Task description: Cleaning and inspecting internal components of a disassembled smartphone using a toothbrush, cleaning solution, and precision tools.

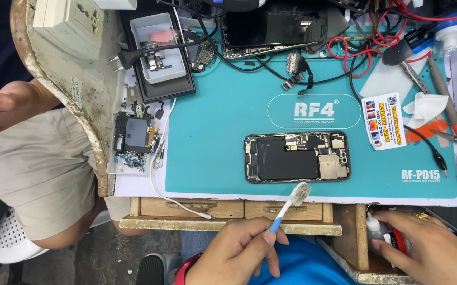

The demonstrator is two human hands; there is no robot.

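Teal mat covers desk, serves as landmark. Opened phone lies flat at mat's lower centre, back off, boards exposed; likely fragile, best held by frame edges. Grey tray off mat's upper left corner. White oval logo above phone; colourful rectangular card on mat's right part. Left hand below mat, fingers closed on toothbrush: light, stiff handle, soft bristles. Right hand below mat's right corner, fingers wrapped round small red-labelled bottle.
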